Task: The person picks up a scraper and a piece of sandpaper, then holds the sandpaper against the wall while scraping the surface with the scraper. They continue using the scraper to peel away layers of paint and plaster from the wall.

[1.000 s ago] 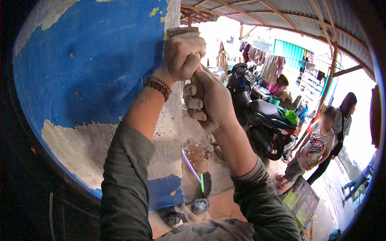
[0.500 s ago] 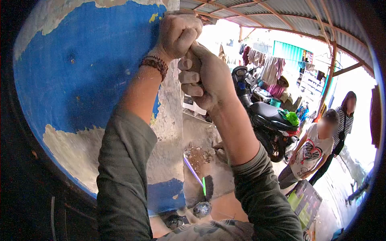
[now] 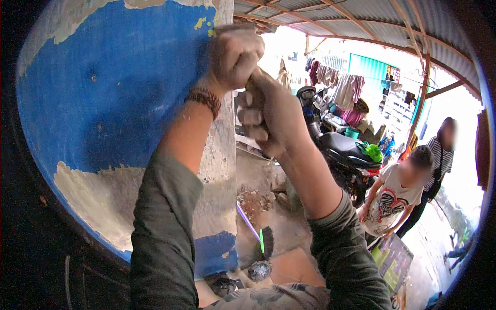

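Observation:
Both hands are raised together against the edge of a wall point(image 3: 144, 67) with blue paint and bare, peeled patches. My left hand point(image 3: 236, 58), dusty grey with a beaded bracelet point(image 3: 204, 98) at the wrist, is closed in a fist at the wall's corner. A brownish flat edge shows just above its knuckles, too hidden to name. Just below and to the right, my right hand point(image 3: 274, 111) has its fingers curled inward, its top touching or nearly touching the left fist. What its fingers wrap round is hidden and slightly blurred.
Below lie rubble point(image 3: 256, 203) and a broom point(image 3: 250, 223) with a purple and green handle. A parked motorcycle point(image 3: 343, 147) stands to the right, with hanging laundry point(image 3: 341, 85) behind. Two people stand at right, one in a white T-shirt point(image 3: 395, 199), one in stripes point(image 3: 439, 155).
Both hands have shifted slightly down and right along the wall edge, still closed and together. The person in the white T-shirt has leaned or moved a little lower.

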{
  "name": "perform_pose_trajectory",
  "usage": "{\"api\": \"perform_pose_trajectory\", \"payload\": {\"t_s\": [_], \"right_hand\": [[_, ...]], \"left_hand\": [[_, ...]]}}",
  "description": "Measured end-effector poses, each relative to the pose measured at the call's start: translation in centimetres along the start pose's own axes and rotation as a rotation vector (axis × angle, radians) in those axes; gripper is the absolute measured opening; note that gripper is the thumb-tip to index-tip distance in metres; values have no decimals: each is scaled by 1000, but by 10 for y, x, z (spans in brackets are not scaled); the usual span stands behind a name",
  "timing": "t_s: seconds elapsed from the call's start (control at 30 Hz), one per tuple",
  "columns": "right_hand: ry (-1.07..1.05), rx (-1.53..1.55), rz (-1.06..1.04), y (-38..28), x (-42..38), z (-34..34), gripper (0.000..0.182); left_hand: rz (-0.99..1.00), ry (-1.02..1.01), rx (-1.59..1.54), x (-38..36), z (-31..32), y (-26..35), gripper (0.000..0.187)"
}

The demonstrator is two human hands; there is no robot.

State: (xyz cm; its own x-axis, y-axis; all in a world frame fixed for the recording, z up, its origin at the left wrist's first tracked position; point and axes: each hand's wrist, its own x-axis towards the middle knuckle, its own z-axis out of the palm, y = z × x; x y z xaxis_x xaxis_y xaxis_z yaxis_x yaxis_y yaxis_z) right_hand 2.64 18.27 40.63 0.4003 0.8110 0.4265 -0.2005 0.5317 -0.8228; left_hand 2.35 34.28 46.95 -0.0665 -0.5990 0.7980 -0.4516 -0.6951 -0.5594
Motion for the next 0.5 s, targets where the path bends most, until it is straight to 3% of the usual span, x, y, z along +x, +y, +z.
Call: {"api": "perform_pose_trajectory", "payload": {"t_s": [0.07, 0.13, 0.2, 0.27, 0.5], "right_hand": [[15, 53, 94, 5, -8, -4, 19], [-4, 64, 49, -3, -3, 3, 19], [-25, 95, -16, -14, 11, 9, 19], [-1, 53, -30, -15, 10, 9, 18], [-46, -22, -15, -12, 9, -2, 18]], "left_hand": [[-58, -26, -9, -5, 1, 6, 28], [36, -33, 52, 8, -4, -3, 29], [-7, -118, -5, 21, -11, -15, 29], [-47, 0, -2, 26, -9, -13, 28], [-34, -5, 2, 15, -5, -8, 26]]}}
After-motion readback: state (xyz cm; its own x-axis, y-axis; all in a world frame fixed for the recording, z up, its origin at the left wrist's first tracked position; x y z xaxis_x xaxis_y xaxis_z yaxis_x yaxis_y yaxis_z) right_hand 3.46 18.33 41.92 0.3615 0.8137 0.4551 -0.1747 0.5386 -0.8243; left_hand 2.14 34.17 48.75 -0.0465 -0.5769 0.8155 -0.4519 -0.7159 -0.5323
